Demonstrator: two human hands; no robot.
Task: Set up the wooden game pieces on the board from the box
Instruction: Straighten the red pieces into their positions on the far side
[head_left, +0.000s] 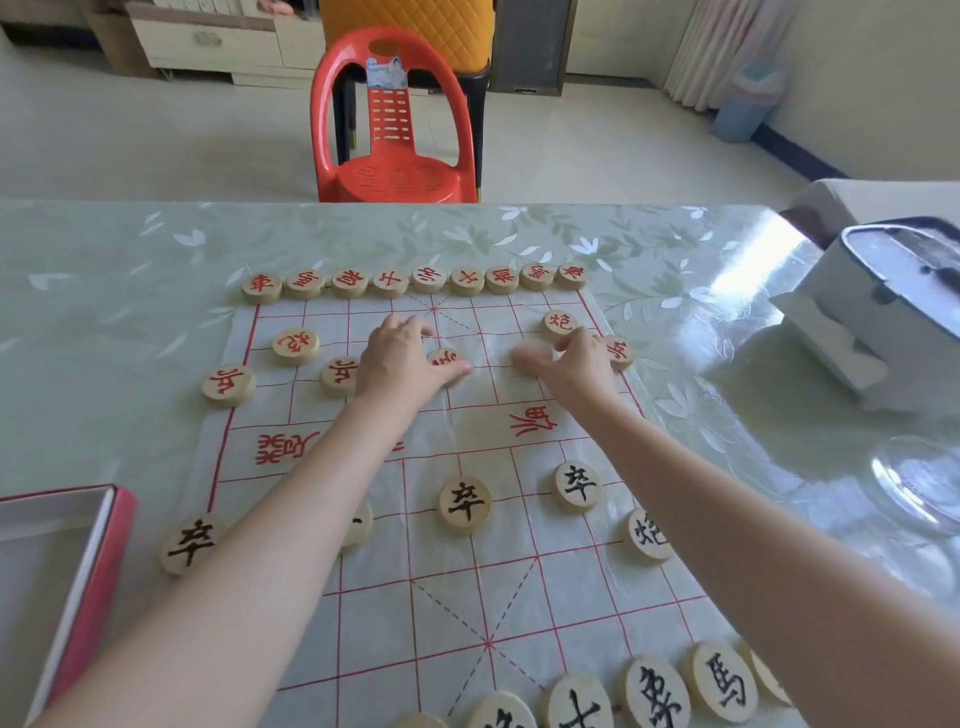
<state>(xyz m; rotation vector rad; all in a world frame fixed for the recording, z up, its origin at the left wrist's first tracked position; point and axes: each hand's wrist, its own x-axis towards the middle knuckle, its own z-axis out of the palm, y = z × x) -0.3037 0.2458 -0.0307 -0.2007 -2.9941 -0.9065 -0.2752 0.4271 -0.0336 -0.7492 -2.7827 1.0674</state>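
While the left hand (400, 358) clamped its grip on a round pale wooden piece (445, 357) on the far half of the white red-lined board (467, 597), the grip of the blurred right hand (576, 361) could not be told.

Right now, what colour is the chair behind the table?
The chair is bright red plastic with a slotted back, clearest in the head view.
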